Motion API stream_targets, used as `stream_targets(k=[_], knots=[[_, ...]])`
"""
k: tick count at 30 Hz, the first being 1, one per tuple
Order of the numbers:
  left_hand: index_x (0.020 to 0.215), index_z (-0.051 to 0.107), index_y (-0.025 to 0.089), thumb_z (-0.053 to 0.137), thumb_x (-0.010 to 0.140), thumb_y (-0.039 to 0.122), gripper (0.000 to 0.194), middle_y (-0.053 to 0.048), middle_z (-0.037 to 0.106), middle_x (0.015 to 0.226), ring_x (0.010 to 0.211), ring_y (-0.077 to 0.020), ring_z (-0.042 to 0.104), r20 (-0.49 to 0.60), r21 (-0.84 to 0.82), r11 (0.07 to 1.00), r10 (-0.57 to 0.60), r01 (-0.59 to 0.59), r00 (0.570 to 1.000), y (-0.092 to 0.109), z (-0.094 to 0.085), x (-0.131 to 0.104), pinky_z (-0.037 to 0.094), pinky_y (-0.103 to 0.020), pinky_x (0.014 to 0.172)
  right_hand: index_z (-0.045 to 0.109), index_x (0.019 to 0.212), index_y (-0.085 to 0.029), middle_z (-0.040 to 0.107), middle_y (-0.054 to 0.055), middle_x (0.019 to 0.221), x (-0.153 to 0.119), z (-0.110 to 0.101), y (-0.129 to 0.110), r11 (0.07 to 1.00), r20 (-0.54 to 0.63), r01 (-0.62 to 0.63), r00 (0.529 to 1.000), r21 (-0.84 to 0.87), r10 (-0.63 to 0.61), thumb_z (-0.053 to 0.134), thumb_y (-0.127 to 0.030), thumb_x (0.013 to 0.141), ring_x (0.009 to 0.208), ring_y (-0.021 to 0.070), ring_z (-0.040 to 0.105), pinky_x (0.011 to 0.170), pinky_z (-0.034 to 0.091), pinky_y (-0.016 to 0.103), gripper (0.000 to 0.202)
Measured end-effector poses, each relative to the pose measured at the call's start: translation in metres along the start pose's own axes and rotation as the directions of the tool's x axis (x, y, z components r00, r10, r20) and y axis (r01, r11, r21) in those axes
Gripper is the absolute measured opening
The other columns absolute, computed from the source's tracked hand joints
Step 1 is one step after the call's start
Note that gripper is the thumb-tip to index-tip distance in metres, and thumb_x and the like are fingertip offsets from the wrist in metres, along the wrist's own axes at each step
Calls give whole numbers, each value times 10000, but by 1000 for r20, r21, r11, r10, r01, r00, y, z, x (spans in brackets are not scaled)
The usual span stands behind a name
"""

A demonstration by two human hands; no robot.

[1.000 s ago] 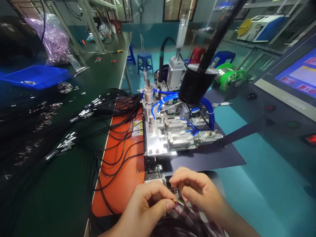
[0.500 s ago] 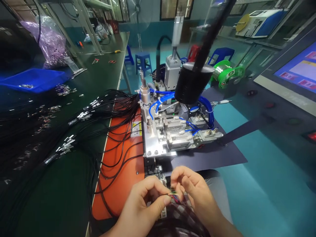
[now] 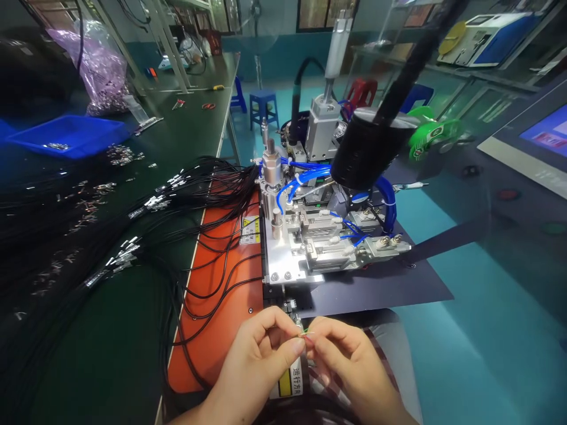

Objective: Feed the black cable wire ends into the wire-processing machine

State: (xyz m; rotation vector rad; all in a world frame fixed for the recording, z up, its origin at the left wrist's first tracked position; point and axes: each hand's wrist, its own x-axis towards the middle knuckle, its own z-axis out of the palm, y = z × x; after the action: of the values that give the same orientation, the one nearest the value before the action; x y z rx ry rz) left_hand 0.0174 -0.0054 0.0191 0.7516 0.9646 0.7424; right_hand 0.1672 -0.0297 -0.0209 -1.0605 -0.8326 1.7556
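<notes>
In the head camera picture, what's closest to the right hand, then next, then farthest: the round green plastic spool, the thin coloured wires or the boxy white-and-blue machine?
1. Thin coloured wires: right at the right hand's fingertips.
2. Round green plastic spool: ahead, on the right.
3. Boxy white-and-blue machine: in the background, farther right.

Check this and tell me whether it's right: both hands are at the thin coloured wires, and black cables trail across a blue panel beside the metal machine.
The panel is orange, not blue, as the head view shows. Black cables do trail across it beside the metal machine, and both hands are at the thin coloured wires.
</notes>
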Motion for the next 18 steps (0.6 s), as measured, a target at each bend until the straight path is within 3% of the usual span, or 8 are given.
stream_targets(k=[5, 8, 13, 16, 18], knots=[[785, 553, 157, 668, 782, 303, 186, 86, 391, 524, 470, -42, 285, 16, 2, 998, -57, 57, 998, -2, -4, 0, 216, -162, 455, 600, 680, -165, 458, -49, 537, 3, -5, -1, 994, 66, -82, 995, 71, 77, 671, -365, 802, 468, 76, 335, 457, 281, 204, 244], [865, 567, 157, 644, 801, 338, 208, 86, 366, 511, 465, -47, 252, 17, 12, 997, -76, 76, 997, -6, -7, -1, 166, -176, 441, 583, 680, -172, 462, -49, 537, 4, -2, -1, 995, 63, -82, 995, 60, 79, 662, -385, 804, 476, 83, 344, 475, 292, 209, 258], [819, 571, 155, 666, 781, 336, 208, 87, 380, 477, 447, -45, 273, -23, 13, 998, -63, 63, 998, -9, -8, 0, 178, -175, 435, 566, 702, -182, 434, -54, 593, 0, 12, 9, 992, -59, 68, 996, -102, -74, 625, -338, 837, 489, 82, 351, 463, 308, 199, 215], [808, 570, 149, 673, 770, 348, 226, 91, 374, 467, 440, -46, 274, -51, 10, 998, -54, 54, 997, -8, -7, 1, 185, -178, 432, 562, 727, -191, 464, -37, 651, 0, 19, 18, 959, -151, 172, 966, -226, -208, 592, -317, 854, 513, 96, 382, 464, 331, 206, 182], [793, 562, 144, 667, 772, 356, 238, 98, 353, 444, 428, -45, 254, -61, 20, 998, -56, 57, 997, -7, -7, 2, 170, -183, 427, 563, 715, -192, 488, -25, 660, 1, 19, 17, 932, -148, 200, 956, -303, -254, 578, -301, 859, 536, 111, 422, 484, 359, 215, 181]])
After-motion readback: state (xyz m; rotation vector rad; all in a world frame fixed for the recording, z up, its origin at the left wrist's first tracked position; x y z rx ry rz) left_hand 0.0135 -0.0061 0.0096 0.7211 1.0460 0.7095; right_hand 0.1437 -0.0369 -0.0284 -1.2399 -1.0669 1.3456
